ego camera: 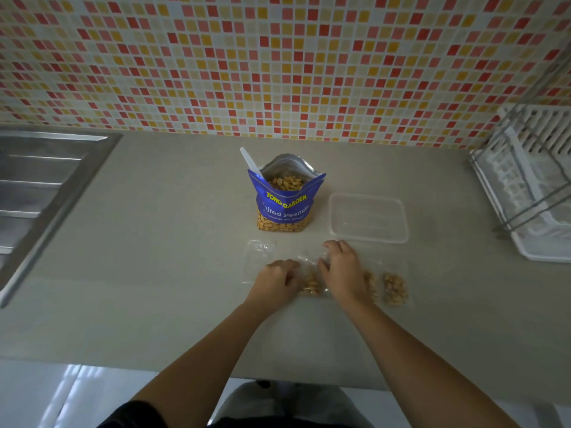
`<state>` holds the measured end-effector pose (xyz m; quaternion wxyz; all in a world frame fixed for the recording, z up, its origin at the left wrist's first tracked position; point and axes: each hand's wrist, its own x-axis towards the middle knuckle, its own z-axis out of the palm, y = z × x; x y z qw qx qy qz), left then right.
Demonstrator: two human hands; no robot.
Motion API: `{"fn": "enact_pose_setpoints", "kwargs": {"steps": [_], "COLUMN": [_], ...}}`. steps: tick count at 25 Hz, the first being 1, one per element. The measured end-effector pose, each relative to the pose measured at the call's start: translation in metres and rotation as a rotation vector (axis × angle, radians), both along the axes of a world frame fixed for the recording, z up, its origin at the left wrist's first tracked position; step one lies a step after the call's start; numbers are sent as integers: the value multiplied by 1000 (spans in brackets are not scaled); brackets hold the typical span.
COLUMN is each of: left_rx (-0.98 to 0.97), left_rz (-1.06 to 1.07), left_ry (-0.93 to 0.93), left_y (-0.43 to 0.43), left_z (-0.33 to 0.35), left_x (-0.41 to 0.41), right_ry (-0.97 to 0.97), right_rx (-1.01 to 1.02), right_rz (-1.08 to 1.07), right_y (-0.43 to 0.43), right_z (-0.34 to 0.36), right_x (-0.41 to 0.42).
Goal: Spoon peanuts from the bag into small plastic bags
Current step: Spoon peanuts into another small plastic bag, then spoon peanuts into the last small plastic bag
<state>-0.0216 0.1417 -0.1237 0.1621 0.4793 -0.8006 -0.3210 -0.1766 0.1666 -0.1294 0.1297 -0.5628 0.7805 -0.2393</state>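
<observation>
On the table [154,242] near its front edge, I see my left hand [279,281] and right hand [341,267] both pinching a small plastic bag [312,279] with peanuts in it, fingers curled onto the film. Two more filled bags [395,288] lie just right of my right hand. Behind them stands the blue peanut bag [285,205], open, a white spoon [250,160] sticking out. A clear container [367,217] sits beside it.
</observation>
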Motion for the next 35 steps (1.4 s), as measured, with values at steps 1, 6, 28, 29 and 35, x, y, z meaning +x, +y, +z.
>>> {"fn": "enact_pose_setpoints", "kwargs": {"steps": [1,6,28,29,35], "left_rx": [-19,-120,404,505,686], "left_rz": [31,159,101,140,216], "left_ry": [5,-61,300,425,713], "left_y": [-7,-56,-91,-90,-87], "left_z": [2,1,57,65,91], "left_x": [5,46,72,72,57], "right_ry": [17,-34,-960,-1068,-1183], "right_rx": [-16,23,61,-3,-230], "right_rz": [20,170,-140,-177,-79], "right_y": [-1,-20,-32,-31,-33], "right_z": [1,5,13,19,58], "right_x": [3,28,80,77,48]}}
